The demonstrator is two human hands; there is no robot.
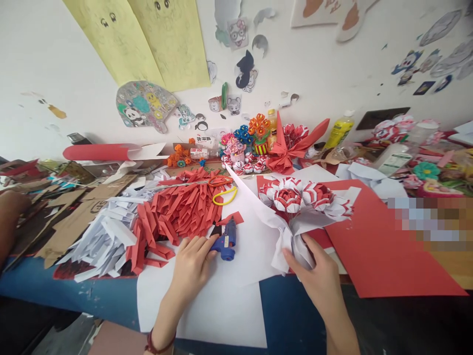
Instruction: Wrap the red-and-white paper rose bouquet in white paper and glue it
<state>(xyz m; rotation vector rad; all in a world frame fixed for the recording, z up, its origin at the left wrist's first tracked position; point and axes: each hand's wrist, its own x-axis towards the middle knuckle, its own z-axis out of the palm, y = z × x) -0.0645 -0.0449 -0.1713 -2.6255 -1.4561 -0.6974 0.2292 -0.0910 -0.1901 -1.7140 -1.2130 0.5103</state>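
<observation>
My right hand (318, 268) is closed round the gathered base of a white paper wrap (290, 241). Out of that wrap rise several red-and-white folded paper flowers (288, 197). At the middle of the table, the fingers of my left hand (192, 261) close on the blue hot glue gun (228, 239), whose nozzle points away from me. Part of its handle is hidden by my fingers. Beneath both lies a large white paper sheet (221, 305). Scissors with a red and a yellow handle loop (225, 197) rest just beyond the glue gun.
Left of the glue gun lie heaps of folded red paper strips (185, 207) and white paper strips (107, 236). Red card (391, 251) spreads to the right. Along the wall stand craft flowers (258, 128) and a yellow bottle (340, 129). Another person's arm (13, 212) shows at far left.
</observation>
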